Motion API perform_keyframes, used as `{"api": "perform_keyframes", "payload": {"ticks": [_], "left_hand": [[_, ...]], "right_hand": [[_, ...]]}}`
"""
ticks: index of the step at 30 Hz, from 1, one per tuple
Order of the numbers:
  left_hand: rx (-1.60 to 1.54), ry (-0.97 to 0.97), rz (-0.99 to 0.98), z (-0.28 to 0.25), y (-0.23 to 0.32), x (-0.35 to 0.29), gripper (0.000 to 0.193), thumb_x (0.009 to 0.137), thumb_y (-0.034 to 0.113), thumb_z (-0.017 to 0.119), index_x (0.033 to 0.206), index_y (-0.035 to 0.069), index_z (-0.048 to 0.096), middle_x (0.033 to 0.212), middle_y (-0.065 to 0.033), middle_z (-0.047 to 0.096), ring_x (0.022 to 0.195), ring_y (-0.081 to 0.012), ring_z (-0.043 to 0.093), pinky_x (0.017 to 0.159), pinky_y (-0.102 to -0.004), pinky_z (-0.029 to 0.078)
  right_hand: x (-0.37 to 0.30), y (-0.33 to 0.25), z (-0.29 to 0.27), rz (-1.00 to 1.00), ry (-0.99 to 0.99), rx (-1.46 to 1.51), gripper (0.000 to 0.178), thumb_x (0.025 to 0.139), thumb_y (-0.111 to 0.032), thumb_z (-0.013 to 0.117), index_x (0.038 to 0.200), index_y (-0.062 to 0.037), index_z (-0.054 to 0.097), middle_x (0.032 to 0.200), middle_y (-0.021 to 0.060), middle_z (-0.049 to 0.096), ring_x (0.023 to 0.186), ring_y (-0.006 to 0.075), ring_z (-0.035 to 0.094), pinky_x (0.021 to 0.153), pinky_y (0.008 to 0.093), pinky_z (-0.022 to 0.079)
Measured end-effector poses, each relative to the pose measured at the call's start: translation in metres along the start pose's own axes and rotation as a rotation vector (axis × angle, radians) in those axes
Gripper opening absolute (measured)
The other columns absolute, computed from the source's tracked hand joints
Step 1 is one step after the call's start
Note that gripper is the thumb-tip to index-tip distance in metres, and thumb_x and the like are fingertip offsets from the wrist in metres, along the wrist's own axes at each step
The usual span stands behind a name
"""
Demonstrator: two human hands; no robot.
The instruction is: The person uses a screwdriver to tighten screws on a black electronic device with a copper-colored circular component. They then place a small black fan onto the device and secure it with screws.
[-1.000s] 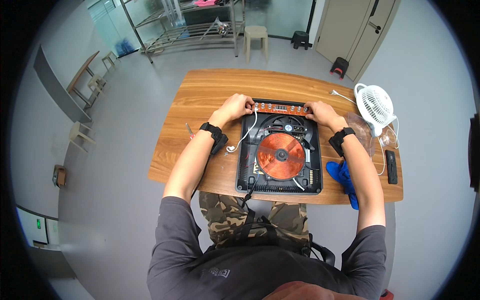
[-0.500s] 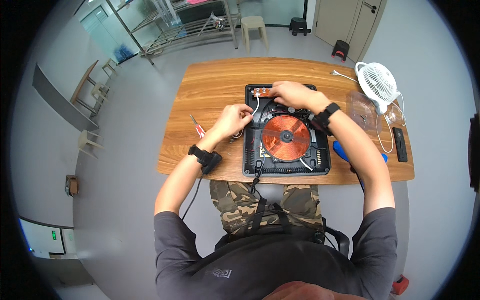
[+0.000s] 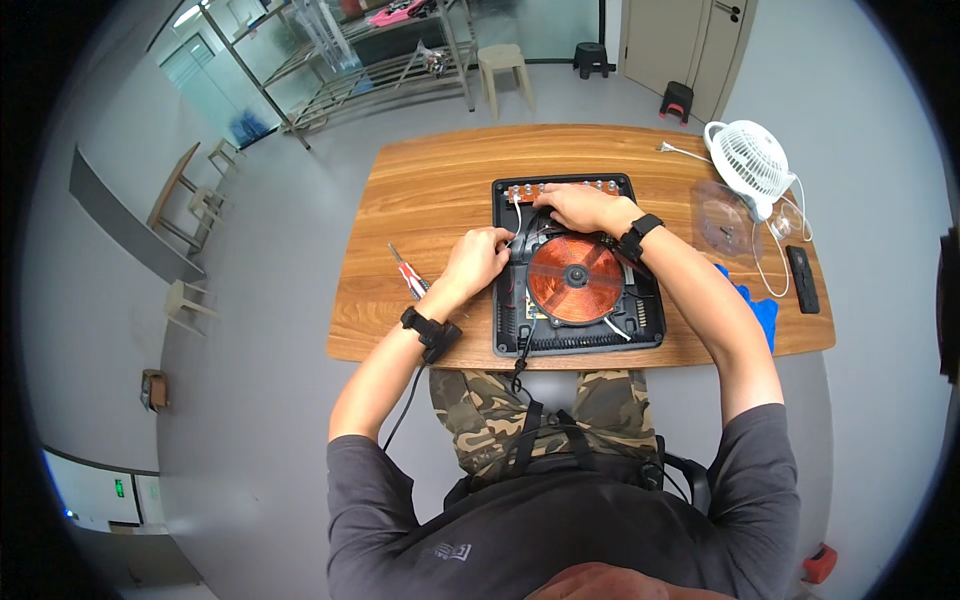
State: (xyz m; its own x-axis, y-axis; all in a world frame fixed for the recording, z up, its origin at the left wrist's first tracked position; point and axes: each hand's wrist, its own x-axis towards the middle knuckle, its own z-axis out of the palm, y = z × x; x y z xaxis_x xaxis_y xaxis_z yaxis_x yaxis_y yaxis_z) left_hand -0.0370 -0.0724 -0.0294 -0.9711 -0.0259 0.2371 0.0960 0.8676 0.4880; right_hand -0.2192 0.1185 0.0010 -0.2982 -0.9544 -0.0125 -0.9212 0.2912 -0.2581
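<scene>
An opened induction cooker lies on the table, its black plastic shell [image 3: 508, 325] holding a round copper coil [image 3: 560, 290]. Along the shell's far edge runs an orange-brown circuit board strip [image 3: 530, 191] with a row of small round parts. A white wire [image 3: 518, 215] comes down from the strip's left end to my left hand [image 3: 478, 262], whose thumb and fingers are pinched on it at the shell's left edge. My right hand [image 3: 582, 208] reaches in over the dark wires just below the strip, fingers bent together; whatever they grip is hidden.
A red-and-white screwdriver [image 3: 408, 275] lies left of the shell. To the right are a clear plastic tray [image 3: 722, 222] with small parts, a white fan [image 3: 750, 160] with its cord, a black bar-shaped part [image 3: 802, 280] and a blue object [image 3: 760, 312] partly behind my right forearm.
My right hand has come slightly nearer, off the board strip, so more of its right part shows. My left hand keeps its pinch on the white wire. The whole view has shifted a little.
</scene>
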Motion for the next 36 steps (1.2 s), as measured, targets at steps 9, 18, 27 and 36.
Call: {"api": "perform_keyframes", "payload": {"ticks": [9, 18, 27, 36], "left_hand": [[0.114, -0.07, 0.003, 0.002, 0.012, -0.003, 0.033, 0.088, 0.01, 0.065, 0.117, -0.001, 0.073, 0.096, -0.0254, 0.074, 0.092, -0.0425, 0.072, 0.087, -0.049, 0.058], [-0.01, -0.035, -0.13, -0.007, 0.033, -0.028, 0.029, 0.087, 0.008, 0.069, 0.114, -0.004, 0.071, 0.089, -0.0255, 0.073, 0.088, -0.0438, 0.072, 0.083, -0.0489, 0.058], [-0.06, -0.031, -0.154, -0.003, 0.057, -0.037, 0.028, 0.088, 0.011, 0.072, 0.112, -0.003, 0.07, 0.088, -0.0289, 0.071, 0.088, -0.0446, 0.071, 0.082, -0.0494, 0.058], [-0.023, -0.156, -0.147, -0.01, 0.051, -0.039, 0.028, 0.084, 0.013, 0.077, 0.107, -0.002, 0.072, 0.09, -0.0163, 0.076, 0.093, -0.0336, 0.072, 0.082, -0.0431, 0.058]], "right_hand": [[0.004, -0.009, 0.01, -0.058, -0.009, -0.02, 0.054, 0.09, 0.0, 0.06, 0.141, -0.0145, 0.061, 0.147, 0.0155, 0.053, 0.141, 0.0354, 0.048, 0.111, 0.0463, 0.047], [0.011, -0.012, 0.021, -0.136, 0.005, -0.021, 0.056, 0.088, 0.004, 0.06, 0.142, -0.0113, 0.061, 0.145, 0.0129, 0.055, 0.131, 0.0355, 0.057, 0.107, 0.047, 0.05], [0.004, -0.024, 0.015, -0.129, -0.023, -0.027, 0.055, 0.088, 0.004, 0.059, 0.142, -0.0086, 0.062, 0.141, 0.0136, 0.059, 0.13, 0.0352, 0.058, 0.107, 0.0447, 0.051], [0.004, -0.028, 0.012, -0.105, -0.098, -0.087, 0.058, 0.088, 0.003, 0.06, 0.144, -0.0098, 0.06, 0.145, 0.0122, 0.059, 0.129, 0.0335, 0.06, 0.109, 0.0443, 0.05]]}}
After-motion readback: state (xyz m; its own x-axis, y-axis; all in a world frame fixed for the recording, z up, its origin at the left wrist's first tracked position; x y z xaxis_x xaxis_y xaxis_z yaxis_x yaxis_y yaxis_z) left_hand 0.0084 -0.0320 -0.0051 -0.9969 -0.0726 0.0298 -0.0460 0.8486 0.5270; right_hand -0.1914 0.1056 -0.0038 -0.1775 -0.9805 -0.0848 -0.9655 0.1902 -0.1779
